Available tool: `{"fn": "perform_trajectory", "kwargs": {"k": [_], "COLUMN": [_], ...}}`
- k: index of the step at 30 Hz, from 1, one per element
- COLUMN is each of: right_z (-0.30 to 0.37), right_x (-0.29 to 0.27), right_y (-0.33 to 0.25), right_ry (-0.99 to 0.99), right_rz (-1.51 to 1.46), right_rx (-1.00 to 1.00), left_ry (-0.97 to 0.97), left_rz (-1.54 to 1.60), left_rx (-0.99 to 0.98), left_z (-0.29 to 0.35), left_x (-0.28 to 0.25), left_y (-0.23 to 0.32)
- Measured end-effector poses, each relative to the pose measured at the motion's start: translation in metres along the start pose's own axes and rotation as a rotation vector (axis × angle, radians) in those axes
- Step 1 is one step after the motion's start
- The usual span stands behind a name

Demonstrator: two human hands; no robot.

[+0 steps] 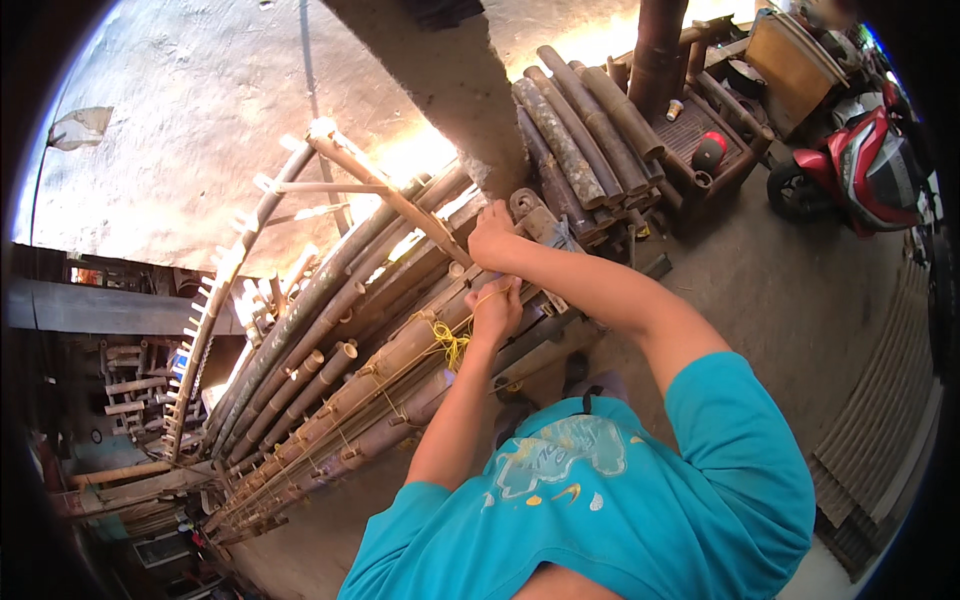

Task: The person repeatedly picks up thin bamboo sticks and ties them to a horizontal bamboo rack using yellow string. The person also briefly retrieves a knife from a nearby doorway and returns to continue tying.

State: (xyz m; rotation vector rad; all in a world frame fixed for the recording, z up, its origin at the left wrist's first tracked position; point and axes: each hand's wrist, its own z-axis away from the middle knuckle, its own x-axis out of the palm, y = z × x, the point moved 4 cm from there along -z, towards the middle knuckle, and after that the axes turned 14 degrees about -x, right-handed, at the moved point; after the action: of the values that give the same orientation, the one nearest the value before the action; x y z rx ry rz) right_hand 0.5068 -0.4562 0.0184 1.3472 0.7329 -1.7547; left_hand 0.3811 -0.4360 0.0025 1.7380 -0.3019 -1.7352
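Observation:
My left hand (496,308) is closed near the upper end of a long bamboo frame (395,350), with a strand of thin yellow cord (488,293) pinched at its fingers. A tangled bunch of the same yellow cord (450,343) hangs on the frame, just below and left of that hand. Slightly farther off, my right hand (492,236) bends over the frame's end, its fingers curled together. Whatever is in those fingers is hidden. Close beside the right hand is a pale wooden block with a round hole (524,203).
Cut bamboo poles (590,130) are stacked beyond my right hand, next to a concrete pillar (450,90). Long bamboo poles (320,280) lean along the left, by a pegged bamboo frame (222,290). A red motorbike (870,170) stands far right, above corrugated sheets (870,400).

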Motion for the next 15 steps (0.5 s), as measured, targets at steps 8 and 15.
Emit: {"fn": "perform_trajectory", "kwargs": {"k": [8, 15], "right_z": [0.101, 0.213], "right_x": [-0.074, 0.091], "right_y": [-0.016, -0.063], "right_ry": [0.52, 0.519], "right_rz": [-0.539, -1.022], "right_rx": [-0.821, -0.247], "left_ry": [0.056, -0.04], "left_rz": [-0.109, 0.2], "left_rx": [-0.095, -0.07], "left_z": [0.005, -0.012], "left_x": [0.017, -0.015], "left_y": [-0.037, 0.027]}}
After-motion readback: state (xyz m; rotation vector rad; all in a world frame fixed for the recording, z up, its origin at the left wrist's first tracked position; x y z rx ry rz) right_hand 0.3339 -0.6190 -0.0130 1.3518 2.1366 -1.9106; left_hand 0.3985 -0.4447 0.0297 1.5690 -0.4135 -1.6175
